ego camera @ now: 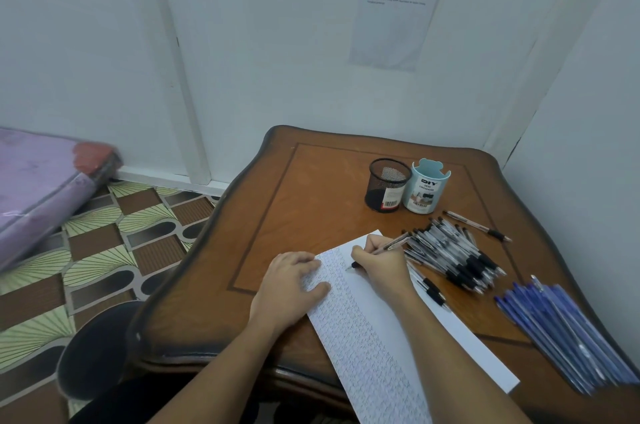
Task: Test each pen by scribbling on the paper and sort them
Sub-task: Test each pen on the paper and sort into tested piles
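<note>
Paper (381, 337): tabletop (311, 188) centre, near; my left hand (294, 280) presses it flat, fingers (313, 266) straight, so it can't slide.
Pen (394, 243): pinched in my right hand (377, 262), tip on paper, scribbling.
Black pens (450, 255): heap just right, within reach.
Blue pens (568, 330): near right.
Mesh cup (388, 181), organiser (427, 189): far, likely for sorting.

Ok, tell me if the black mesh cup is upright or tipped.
Upright: the black mesh cup stands on its base, mouth up.

Blk-grip pens (453, 259), blue pens (561, 330), white paper (398, 330).
</note>
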A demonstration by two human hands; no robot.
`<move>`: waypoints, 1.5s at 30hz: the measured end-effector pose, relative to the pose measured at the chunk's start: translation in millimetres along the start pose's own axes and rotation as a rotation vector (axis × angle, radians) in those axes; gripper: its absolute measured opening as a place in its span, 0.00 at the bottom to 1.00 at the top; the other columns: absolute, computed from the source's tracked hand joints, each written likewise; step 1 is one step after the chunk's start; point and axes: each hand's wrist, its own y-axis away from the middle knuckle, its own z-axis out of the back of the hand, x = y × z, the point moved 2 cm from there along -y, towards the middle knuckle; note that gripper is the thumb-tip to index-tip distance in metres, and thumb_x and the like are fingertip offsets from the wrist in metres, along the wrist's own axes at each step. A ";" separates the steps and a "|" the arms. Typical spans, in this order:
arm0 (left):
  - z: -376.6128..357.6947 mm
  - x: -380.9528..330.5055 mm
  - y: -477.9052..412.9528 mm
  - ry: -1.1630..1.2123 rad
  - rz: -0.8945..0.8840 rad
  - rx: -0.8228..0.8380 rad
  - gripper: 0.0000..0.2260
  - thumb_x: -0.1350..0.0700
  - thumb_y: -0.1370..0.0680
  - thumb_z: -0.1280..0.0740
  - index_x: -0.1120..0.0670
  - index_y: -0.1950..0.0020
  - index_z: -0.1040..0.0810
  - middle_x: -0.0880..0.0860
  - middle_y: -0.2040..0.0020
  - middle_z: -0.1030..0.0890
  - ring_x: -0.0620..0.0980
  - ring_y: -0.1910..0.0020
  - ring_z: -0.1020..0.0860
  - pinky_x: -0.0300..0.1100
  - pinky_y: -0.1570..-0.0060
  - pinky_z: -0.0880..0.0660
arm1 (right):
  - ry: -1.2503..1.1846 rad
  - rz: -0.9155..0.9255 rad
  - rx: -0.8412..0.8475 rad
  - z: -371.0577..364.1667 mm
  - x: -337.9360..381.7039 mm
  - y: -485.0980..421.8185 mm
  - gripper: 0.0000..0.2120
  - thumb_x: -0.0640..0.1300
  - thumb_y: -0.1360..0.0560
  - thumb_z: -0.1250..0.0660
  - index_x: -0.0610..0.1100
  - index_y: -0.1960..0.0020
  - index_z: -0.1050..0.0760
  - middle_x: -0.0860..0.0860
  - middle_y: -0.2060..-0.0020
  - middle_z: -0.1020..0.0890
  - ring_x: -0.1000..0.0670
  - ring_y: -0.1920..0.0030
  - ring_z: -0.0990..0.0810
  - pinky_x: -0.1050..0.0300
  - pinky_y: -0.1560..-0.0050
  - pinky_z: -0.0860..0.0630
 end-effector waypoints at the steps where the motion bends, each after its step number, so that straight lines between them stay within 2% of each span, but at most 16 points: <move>1: 0.0 -0.2 0.0 0.002 0.001 -0.002 0.22 0.44 0.25 0.30 0.50 0.33 0.23 0.42 0.34 0.27 0.41 0.33 0.35 0.34 0.35 0.42 | 0.012 0.001 0.006 -0.2 -0.9 0.3 0.20 0.32 0.28 0.32 0.43 0.71 0.38 0.52 0.77 0.35 0.61 0.76 0.28 0.60 0.69 0.32; 8: 0.5 -0.9 0.6 0.011 0.010 -0.017 0.22 0.45 0.26 0.29 0.51 0.34 0.22 0.42 0.35 0.26 0.40 0.34 0.34 0.34 0.36 0.41 | 0.025 0.028 0.047 -0.4 -4.0 -1.8 0.21 0.35 0.29 0.31 0.46 0.73 0.38 0.52 0.77 0.34 0.59 0.74 0.25 0.51 0.63 0.32; 14: 1.2 -1.7 -0.2 0.013 0.013 -0.018 0.22 0.45 0.26 0.29 0.51 0.34 0.22 0.42 0.35 0.26 0.39 0.35 0.34 0.32 0.38 0.42 | 0.027 0.040 0.050 -1.6 -1.2 0.3 0.19 0.34 0.28 0.32 0.44 0.70 0.39 0.51 0.76 0.37 0.60 0.77 0.33 0.54 0.66 0.37; 18: 1.3 -1.1 0.3 0.008 0.013 -0.009 0.22 0.44 0.26 0.30 0.50 0.34 0.22 0.41 0.35 0.26 0.39 0.35 0.35 0.32 0.40 0.43 | -0.004 0.003 0.044 -0.7 -3.8 -2.7 0.22 0.31 0.29 0.34 0.47 0.72 0.41 0.54 0.78 0.38 0.61 0.77 0.32 0.56 0.67 0.35; 21: 1.3 -0.8 0.4 0.009 0.016 -0.006 0.22 0.44 0.26 0.30 0.50 0.34 0.22 0.41 0.35 0.26 0.39 0.35 0.35 0.32 0.39 0.43 | -0.002 0.009 0.042 -0.1 -5.8 -4.3 0.21 0.33 0.28 0.32 0.46 0.72 0.39 0.53 0.77 0.35 0.59 0.75 0.27 0.53 0.65 0.31; 28: 1.1 -1.4 0.1 0.010 0.004 -0.025 0.21 0.45 0.26 0.29 0.51 0.35 0.21 0.42 0.35 0.26 0.40 0.35 0.34 0.32 0.38 0.43 | 0.010 0.037 -0.011 2.2 -7.5 -4.8 0.21 0.36 0.30 0.32 0.48 0.74 0.39 0.52 0.76 0.36 0.50 0.69 0.32 0.51 0.63 0.34; 37: 2.0 -3.0 0.5 0.002 0.003 -0.019 0.22 0.45 0.26 0.29 0.51 0.34 0.22 0.43 0.35 0.26 0.40 0.34 0.34 0.31 0.38 0.43 | 0.038 0.017 0.015 0.6 -7.5 -3.3 0.23 0.36 0.29 0.31 0.50 0.75 0.39 0.54 0.77 0.36 0.55 0.73 0.33 0.52 0.64 0.33; 45: 2.6 -3.1 0.7 0.004 0.003 -0.015 0.22 0.45 0.25 0.29 0.51 0.33 0.22 0.42 0.35 0.26 0.40 0.34 0.34 0.32 0.39 0.43 | 0.017 0.024 0.013 1.1 -8.7 -4.0 0.22 0.37 0.29 0.32 0.49 0.75 0.39 0.55 0.77 0.36 0.54 0.71 0.33 0.51 0.63 0.33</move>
